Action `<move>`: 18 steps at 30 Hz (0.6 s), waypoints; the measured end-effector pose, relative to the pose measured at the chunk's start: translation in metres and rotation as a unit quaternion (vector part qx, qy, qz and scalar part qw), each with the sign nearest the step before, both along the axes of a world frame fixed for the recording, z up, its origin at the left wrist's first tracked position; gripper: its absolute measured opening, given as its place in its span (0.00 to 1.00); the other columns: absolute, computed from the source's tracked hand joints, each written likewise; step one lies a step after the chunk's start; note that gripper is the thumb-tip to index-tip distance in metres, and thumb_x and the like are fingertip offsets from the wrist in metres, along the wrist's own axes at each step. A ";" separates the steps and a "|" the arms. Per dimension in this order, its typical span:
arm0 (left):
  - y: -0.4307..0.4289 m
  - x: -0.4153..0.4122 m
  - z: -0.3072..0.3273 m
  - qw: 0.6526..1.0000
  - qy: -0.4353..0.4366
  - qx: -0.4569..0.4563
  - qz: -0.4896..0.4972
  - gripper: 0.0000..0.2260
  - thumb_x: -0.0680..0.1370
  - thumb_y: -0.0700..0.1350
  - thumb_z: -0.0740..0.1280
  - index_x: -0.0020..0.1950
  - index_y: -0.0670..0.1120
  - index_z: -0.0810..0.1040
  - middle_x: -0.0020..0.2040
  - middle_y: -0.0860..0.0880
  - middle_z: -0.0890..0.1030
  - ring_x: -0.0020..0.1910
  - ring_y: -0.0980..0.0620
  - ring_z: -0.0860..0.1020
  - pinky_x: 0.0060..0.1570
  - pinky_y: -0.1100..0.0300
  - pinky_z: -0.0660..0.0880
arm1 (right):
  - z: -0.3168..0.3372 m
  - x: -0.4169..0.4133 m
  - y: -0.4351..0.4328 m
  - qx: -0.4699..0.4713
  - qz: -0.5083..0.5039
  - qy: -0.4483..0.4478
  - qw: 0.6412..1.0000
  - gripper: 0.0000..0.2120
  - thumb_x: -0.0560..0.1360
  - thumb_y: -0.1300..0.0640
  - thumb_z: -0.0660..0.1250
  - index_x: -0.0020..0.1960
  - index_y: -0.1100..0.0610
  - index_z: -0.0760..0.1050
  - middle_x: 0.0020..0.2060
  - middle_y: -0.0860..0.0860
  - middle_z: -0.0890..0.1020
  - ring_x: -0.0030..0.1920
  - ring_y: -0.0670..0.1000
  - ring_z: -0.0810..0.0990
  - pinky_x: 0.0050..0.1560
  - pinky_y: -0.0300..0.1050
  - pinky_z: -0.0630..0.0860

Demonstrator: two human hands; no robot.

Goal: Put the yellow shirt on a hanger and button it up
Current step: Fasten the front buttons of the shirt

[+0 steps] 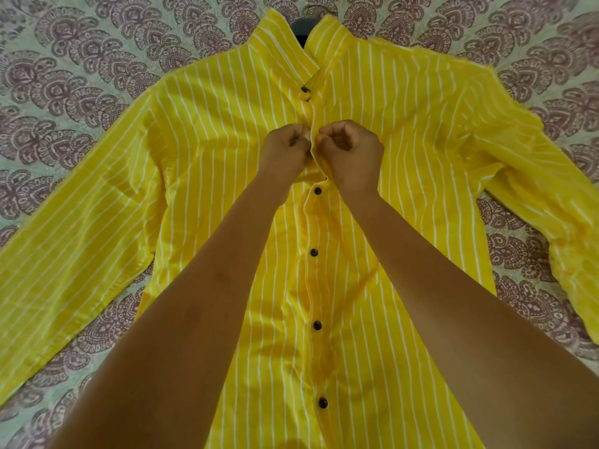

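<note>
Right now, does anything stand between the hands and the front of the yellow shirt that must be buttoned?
Nothing visible does. The left hand and the right hand pinch the front edge of the shirt, between the collar button and the next button below.

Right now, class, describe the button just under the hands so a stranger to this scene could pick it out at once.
Find the yellow striped shirt on the patterned cloth and follow its front edge down from the collar. Below the left hand and right hand, which pinch that edge, sits a dark button. It is the topmost of the four buttons below the hands.
</note>
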State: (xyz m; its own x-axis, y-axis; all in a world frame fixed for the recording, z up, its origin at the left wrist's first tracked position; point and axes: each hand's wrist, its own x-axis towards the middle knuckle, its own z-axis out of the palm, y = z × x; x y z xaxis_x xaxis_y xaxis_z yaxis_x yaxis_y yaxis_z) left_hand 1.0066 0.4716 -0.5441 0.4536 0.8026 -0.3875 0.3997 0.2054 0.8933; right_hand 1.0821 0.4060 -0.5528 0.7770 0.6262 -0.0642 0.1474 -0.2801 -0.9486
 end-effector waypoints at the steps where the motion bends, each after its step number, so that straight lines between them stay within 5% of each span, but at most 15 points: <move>1: 0.000 -0.001 0.001 1.000 -0.011 -0.007 0.002 0.07 0.78 0.36 0.59 0.44 0.41 0.76 0.32 0.48 0.73 0.26 0.59 0.69 0.27 0.69 0.67 | 0.000 0.000 0.000 0.004 0.000 -0.003 1.000 0.02 0.69 0.63 0.69 0.41 0.60 0.80 0.35 0.47 0.81 0.36 0.41 0.79 0.41 0.36 0.77; 10: 0.000 -0.002 0.000 1.000 -0.018 -0.015 0.010 0.12 0.77 0.34 0.61 0.36 0.47 0.74 0.30 0.49 0.74 0.23 0.62 0.72 0.28 0.69 0.70 | -0.008 -0.004 0.000 0.004 -0.020 0.041 0.999 0.04 0.70 0.65 0.68 0.44 0.62 0.81 0.36 0.51 0.82 0.37 0.47 0.81 0.40 0.36 0.77; 14: 0.006 0.001 0.000 0.999 0.018 0.014 0.022 0.12 0.72 0.32 0.63 0.33 0.47 0.76 0.33 0.45 0.77 0.32 0.53 0.77 0.37 0.60 0.75 | -0.008 -0.005 0.001 -0.010 -0.012 -0.001 1.000 0.04 0.70 0.65 0.69 0.44 0.62 0.80 0.36 0.50 0.81 0.35 0.42 0.79 0.37 0.28 0.73; 18: 0.006 0.004 0.008 0.996 -0.005 -0.071 0.049 0.09 0.74 0.33 0.64 0.35 0.43 0.75 0.35 0.44 0.77 0.34 0.51 0.78 0.38 0.62 0.78 | -0.009 -0.006 0.002 -0.022 -0.005 -0.069 0.997 0.04 0.70 0.64 0.68 0.44 0.62 0.79 0.39 0.54 0.83 0.38 0.49 0.81 0.41 0.40 0.78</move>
